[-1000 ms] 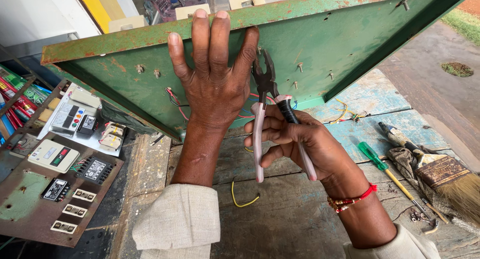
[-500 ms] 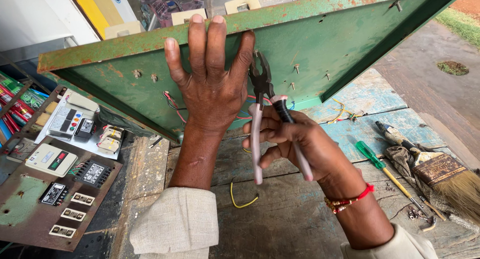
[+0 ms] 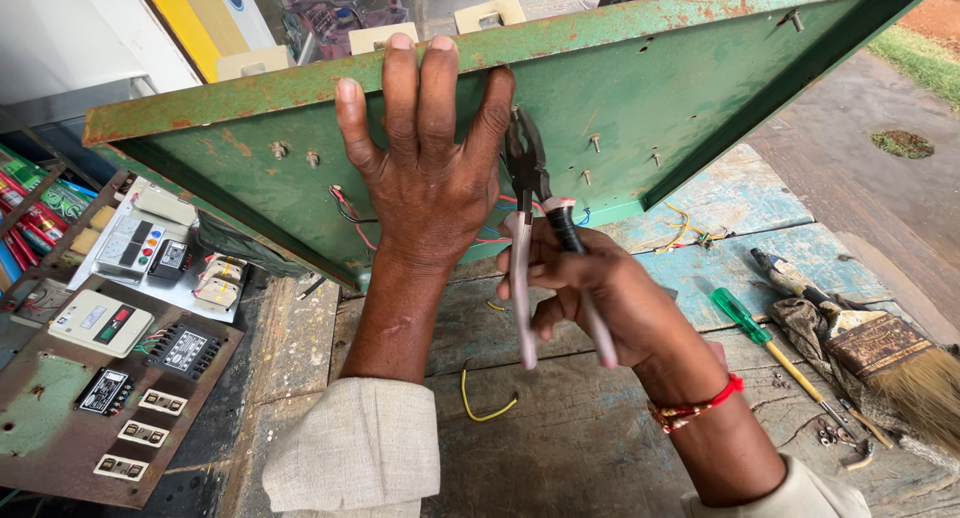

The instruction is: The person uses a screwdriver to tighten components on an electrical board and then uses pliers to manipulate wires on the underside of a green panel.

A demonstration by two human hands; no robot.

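My left hand [image 3: 425, 168] open, flat on rusty green metal panel [image 3: 700, 88]: stiff, heavy, sharp-edged. My right hand [image 3: 590, 288] squeezes pliers [image 3: 530, 228] by handles.

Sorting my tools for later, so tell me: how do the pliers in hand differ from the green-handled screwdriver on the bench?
The pliers are held upright in the right hand, nose against the green metal panel; the screwdriver lies flat on the wooden bench, untouched. The pliers have two pale handles and dark jaws; the screwdriver has one green handle and a thin shaft. Both are hand tools.
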